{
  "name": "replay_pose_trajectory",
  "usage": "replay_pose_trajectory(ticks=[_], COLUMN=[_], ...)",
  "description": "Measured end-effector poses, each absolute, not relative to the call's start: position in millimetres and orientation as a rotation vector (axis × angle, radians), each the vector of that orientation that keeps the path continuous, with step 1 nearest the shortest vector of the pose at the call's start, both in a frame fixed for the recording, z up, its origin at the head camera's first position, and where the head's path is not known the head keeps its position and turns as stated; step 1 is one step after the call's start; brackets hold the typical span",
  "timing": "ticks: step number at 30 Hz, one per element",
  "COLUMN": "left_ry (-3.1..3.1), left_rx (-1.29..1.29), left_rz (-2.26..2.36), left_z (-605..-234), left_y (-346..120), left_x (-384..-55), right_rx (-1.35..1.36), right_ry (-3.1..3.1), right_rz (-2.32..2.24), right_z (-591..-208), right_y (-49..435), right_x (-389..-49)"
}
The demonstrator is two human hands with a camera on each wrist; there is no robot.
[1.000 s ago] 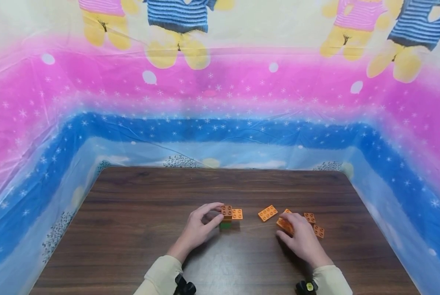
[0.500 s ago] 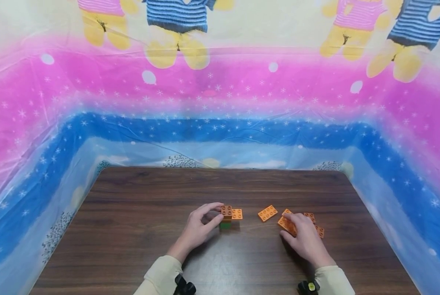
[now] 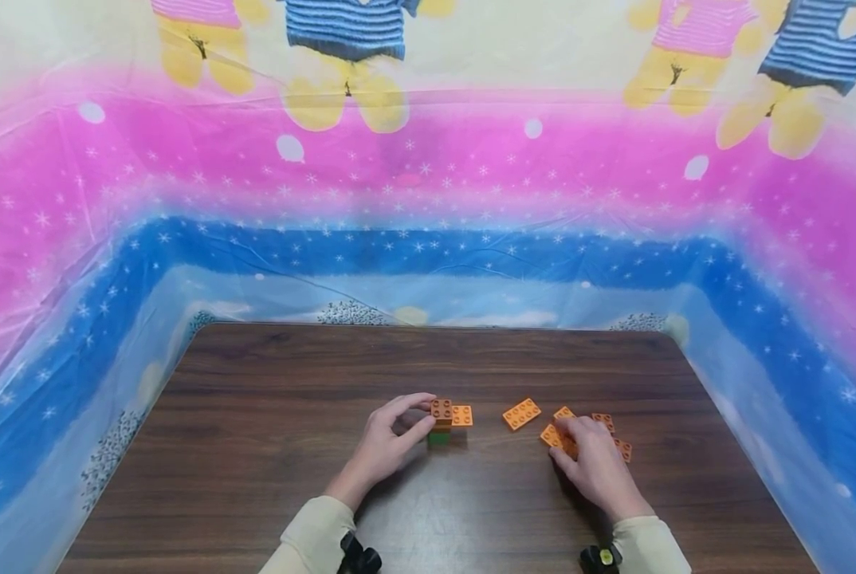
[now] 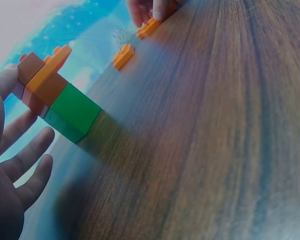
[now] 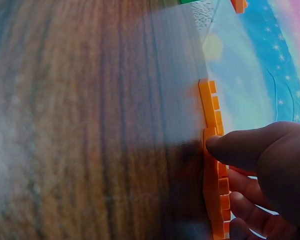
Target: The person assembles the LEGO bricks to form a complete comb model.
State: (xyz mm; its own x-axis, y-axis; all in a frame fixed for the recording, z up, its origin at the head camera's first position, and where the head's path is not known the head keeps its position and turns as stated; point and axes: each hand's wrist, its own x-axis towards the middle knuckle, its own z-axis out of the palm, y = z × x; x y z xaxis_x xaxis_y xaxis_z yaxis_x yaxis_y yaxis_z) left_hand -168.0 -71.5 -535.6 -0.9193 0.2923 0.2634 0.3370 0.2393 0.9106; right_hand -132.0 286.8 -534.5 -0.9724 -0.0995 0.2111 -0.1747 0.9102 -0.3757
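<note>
My left hand [image 3: 385,438] pinches the brown toy brick [image 3: 441,409] topping a small stack between thumb and index finger. Under that lie a thin orange brick [image 3: 462,415] jutting right, another brown brick, and a green brick [image 4: 72,114] standing on the table. The other left fingers are spread beside the stack. My right hand [image 3: 594,461] is over a group of loose bricks at the right and grips a flat orange brick [image 5: 210,172], thumb on its near edge and fingers curled behind. The hand hides part of this brick.
A flat orange brick [image 3: 521,414] lies alone between the hands. Another orange brick [image 3: 563,412] shows just behind the right hand, and two brown-orange bricks [image 3: 603,421] lie to its right. The dark wood table [image 3: 292,383] is backed by a patterned cloth [image 3: 428,255].
My right hand has shifted slightly to the right among the loose bricks, and the orange brick under it has moved and turned a little. My left hand and the stack have stayed put.
</note>
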Motion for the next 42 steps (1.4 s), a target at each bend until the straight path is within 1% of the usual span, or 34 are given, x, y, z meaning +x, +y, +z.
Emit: replay_pose_trajectory(ticks=[19,35,42], left_ry=[-2.426,-2.418,-2.421], left_rx=[-0.616,-0.616,-0.61], left_rz=[-1.834,-1.846,-1.837], left_z=[-534.4,-534.9,-535.7], left_y=[-71.0,-70.8,-71.0], left_x=[-168.0,-169.2,-168.5], right_rx=[0.226,0.228,0.28], right_ry=[-2.97,-2.962,-2.964], right_rz=[0.506,0.438,0.431], right_z=[-528.5,-535.1,-536.6], right_y=[280.7,277.7,276.6], right_x=[-128.1,-130.3,-128.9])
